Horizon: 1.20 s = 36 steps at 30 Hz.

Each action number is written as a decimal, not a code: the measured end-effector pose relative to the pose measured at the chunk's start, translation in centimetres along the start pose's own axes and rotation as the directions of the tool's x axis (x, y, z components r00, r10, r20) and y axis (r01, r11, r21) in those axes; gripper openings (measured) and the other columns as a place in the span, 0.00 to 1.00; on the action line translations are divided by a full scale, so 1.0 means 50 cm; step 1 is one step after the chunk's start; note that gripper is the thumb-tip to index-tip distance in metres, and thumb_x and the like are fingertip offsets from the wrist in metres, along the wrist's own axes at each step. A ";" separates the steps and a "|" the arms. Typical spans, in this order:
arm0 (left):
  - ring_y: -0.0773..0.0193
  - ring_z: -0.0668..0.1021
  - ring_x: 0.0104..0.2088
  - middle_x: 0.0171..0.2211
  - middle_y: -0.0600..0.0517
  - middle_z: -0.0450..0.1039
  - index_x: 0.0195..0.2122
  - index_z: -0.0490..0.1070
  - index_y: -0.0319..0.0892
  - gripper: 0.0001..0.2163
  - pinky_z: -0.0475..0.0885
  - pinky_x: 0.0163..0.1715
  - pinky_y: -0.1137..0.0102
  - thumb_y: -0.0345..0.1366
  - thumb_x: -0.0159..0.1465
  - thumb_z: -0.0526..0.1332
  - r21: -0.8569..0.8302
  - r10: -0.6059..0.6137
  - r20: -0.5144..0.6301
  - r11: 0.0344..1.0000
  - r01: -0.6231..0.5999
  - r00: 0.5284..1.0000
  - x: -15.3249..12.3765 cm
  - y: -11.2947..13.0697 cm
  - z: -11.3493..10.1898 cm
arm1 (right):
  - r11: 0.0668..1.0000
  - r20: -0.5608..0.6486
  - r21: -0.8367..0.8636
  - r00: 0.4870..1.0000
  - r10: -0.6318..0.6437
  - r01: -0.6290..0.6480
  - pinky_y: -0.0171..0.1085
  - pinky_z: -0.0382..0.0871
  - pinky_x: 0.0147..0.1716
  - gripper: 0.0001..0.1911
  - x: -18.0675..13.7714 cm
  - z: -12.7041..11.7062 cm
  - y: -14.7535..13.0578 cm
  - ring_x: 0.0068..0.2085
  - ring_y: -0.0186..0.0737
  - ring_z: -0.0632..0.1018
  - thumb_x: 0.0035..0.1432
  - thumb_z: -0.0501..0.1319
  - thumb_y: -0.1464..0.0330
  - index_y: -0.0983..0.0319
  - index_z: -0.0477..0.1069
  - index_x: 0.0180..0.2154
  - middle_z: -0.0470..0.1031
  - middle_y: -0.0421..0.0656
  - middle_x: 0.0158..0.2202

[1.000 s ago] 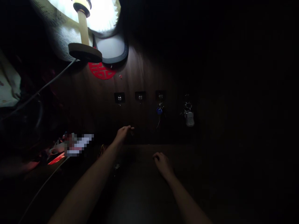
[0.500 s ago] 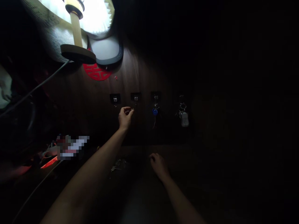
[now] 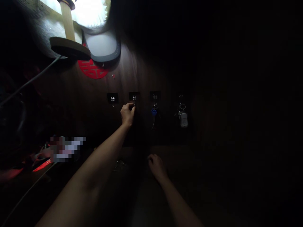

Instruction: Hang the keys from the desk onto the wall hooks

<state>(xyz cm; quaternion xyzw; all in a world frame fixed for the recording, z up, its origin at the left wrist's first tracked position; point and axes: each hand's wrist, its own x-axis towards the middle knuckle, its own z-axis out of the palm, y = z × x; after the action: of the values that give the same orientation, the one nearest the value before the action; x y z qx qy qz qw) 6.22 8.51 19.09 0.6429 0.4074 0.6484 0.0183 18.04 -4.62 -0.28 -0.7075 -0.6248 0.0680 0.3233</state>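
Left hand (image 3: 127,115) at the end of a bare arm stretched up and forward from the lower left, fingers bunched closed, fingertips (image 3: 133,108) right under a small black square adhesive hook (image 3: 133,97); whether anything sits in the pinch, too dark to tell. That hook second from the left in a row of 4 on a dark wood-grain wall panel (image 3: 142,69). Right hand (image 3: 157,167) low on a dark wooden tabletop (image 3: 175,154), relaxed and open, fingers loosely curled, nothing visible in its grip, a dim bunch of metal keys (image 3: 119,165) off to its left.

Compared with 1.0 s earlier, left hand much higher, up from near the table's back edge to the hook, fingers bunched rather than extended; right hand in nearly the same pose.

Farther out: blue-tagged keys (image 3: 153,112) on the third hook, a white car-shaped key fob (image 3: 184,119) on the fourth, a round red paper cutout (image 3: 92,69) above, and a lit lamp with a wooden stem (image 3: 67,22) at the top left.
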 end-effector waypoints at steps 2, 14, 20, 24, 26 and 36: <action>0.63 0.75 0.37 0.35 0.50 0.73 0.35 0.72 0.41 0.06 0.68 0.41 0.69 0.33 0.56 0.60 -0.012 -0.034 0.010 0.999 0.034 0.999 -0.006 -0.003 0.004 | 1.000 0.004 0.005 1.000 0.005 -0.005 0.32 0.60 0.37 0.12 0.000 -0.001 -0.001 0.42 0.36 0.73 0.55 0.51 0.74 0.57 0.72 0.35 0.73 0.42 0.38; 0.64 0.76 0.38 0.36 0.52 0.74 0.40 0.67 0.44 0.12 0.69 0.39 0.70 0.37 0.55 0.62 -0.101 -0.169 0.070 0.979 0.175 0.983 -0.082 -0.033 -0.010 | 1.000 -0.001 0.006 1.000 -0.001 0.001 0.31 0.60 0.36 0.11 0.002 0.001 0.000 0.41 0.35 0.73 0.55 0.52 0.74 0.57 0.72 0.34 0.73 0.41 0.37; 0.64 0.76 0.37 0.34 0.52 0.74 0.36 0.68 0.42 0.08 0.69 0.39 0.70 0.36 0.56 0.60 -0.099 -0.271 0.130 0.954 0.285 0.954 -0.192 -0.084 -0.064 | 1.000 0.020 -0.001 1.000 0.005 -0.005 0.32 0.60 0.36 0.12 0.001 -0.003 -0.004 0.40 0.36 0.73 0.56 0.51 0.73 0.57 0.72 0.35 0.73 0.41 0.37; 0.63 0.76 0.36 0.33 0.51 0.74 0.35 0.68 0.41 0.08 0.69 0.37 0.70 0.38 0.56 0.58 -0.124 -0.342 0.179 0.922 0.366 0.923 -0.247 -0.129 -0.108 | 1.000 0.025 -0.010 1.000 -0.005 0.006 0.33 0.60 0.37 0.11 0.003 -0.002 -0.002 0.41 0.37 0.73 0.56 0.51 0.73 0.58 0.72 0.35 0.73 0.42 0.38; 0.63 0.76 0.36 0.33 0.51 0.74 0.35 0.68 0.40 0.09 0.69 0.37 0.70 0.38 0.56 0.57 -0.123 -0.369 0.187 0.910 0.395 0.910 -0.262 -0.150 -0.133 | 1.000 0.028 0.001 1.000 -0.011 0.011 0.32 0.60 0.37 0.11 0.003 -0.002 -0.002 0.41 0.37 0.73 0.56 0.51 0.73 0.58 0.72 0.35 0.73 0.42 0.38; 0.60 0.77 0.35 0.31 0.51 0.74 0.37 0.69 0.41 0.12 0.71 0.35 0.68 0.40 0.53 0.58 -0.097 -0.509 0.125 0.848 0.521 0.852 -0.299 -0.228 -0.240 | 1.000 0.023 0.022 1.000 -0.005 0.004 0.32 0.60 0.37 0.11 0.003 -0.002 -0.006 0.40 0.37 0.73 0.55 0.52 0.74 0.58 0.72 0.34 0.72 0.42 0.38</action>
<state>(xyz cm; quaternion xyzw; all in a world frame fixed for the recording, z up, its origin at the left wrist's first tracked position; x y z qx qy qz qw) -7.10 1.88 2.48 0.5375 0.5214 0.6132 0.2513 17.85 -4.50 0.01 -0.7015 -0.6293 0.0825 0.3240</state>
